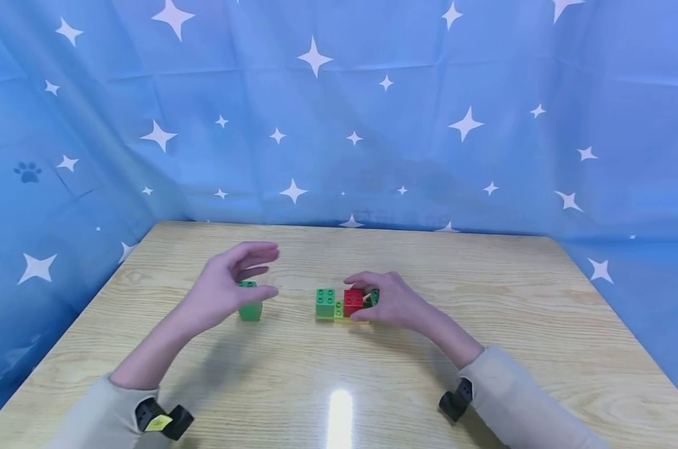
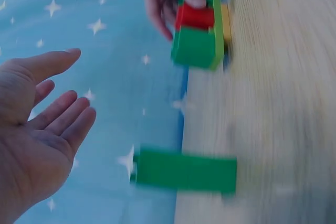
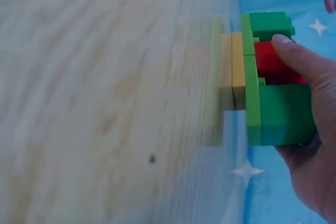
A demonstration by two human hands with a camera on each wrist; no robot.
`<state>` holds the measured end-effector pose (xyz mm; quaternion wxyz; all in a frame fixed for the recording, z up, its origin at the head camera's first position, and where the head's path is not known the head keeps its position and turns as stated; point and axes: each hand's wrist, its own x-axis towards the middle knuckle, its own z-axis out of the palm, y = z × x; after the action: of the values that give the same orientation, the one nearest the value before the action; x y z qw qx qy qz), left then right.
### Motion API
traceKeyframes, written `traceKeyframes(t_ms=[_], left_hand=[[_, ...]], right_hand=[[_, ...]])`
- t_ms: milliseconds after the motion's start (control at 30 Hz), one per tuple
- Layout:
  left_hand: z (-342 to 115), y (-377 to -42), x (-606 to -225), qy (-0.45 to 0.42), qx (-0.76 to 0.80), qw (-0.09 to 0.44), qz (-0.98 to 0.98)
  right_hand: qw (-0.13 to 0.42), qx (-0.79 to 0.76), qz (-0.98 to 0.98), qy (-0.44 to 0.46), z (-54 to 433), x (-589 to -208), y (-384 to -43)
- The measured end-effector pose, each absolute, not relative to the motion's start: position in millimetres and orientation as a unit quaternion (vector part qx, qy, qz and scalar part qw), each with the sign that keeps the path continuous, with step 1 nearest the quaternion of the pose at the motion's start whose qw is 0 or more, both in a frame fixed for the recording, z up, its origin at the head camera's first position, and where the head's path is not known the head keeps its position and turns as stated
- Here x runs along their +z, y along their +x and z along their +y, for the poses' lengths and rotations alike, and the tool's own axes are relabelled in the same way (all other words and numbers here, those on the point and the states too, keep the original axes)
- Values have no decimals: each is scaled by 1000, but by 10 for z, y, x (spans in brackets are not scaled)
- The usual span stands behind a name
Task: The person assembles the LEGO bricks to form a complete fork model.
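Note:
My right hand (image 1: 392, 302) pinches a red toy brick (image 1: 353, 303), thumb on its near face, fingers behind. That brick sits on light green plates (image 3: 252, 98), between a green brick (image 1: 324, 302) and another green brick (image 3: 286, 115) partly hidden by the hand. Yellow-orange pieces (image 3: 238, 72) lie beneath the plates. My left hand (image 1: 227, 290) hovers with fingers spread from the thumb, holding nothing. Below and beside it stands a tall green block (image 2: 186, 171), upright on the table and partly covered by the hand in the head view.
The bricks stand on a light wood-grain table (image 1: 462, 268). A blue cloth (image 1: 372, 125) with white stars hangs behind it and along the sides. Each wrist carries a small black camera (image 1: 455, 399) at the sleeve.

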<state>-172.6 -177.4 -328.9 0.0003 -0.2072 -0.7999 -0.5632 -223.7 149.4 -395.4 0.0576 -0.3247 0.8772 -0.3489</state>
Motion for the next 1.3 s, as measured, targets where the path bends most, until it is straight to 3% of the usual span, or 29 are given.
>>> traceKeyframes(t_ms=[200,367,800,1300], left_hand=[[-2152,-1702,-3379,-184,-564,26,-805],[-2282,-1776,-3563,-179,-577,14,-797],[-2395,-1857,-3914,-162,-563,-38,-809],[-2340,-1850,-4090,-131,-573,-27,-808]], right_hand=[[50,-331,879,-339,1485,-3962,-2241],[57,-341,871,-348,1471,-3965,-2253],[42,-267,888,-371,1455,-3992,-2240],[25,-265,884,-385,1469,-4016,-2210]])
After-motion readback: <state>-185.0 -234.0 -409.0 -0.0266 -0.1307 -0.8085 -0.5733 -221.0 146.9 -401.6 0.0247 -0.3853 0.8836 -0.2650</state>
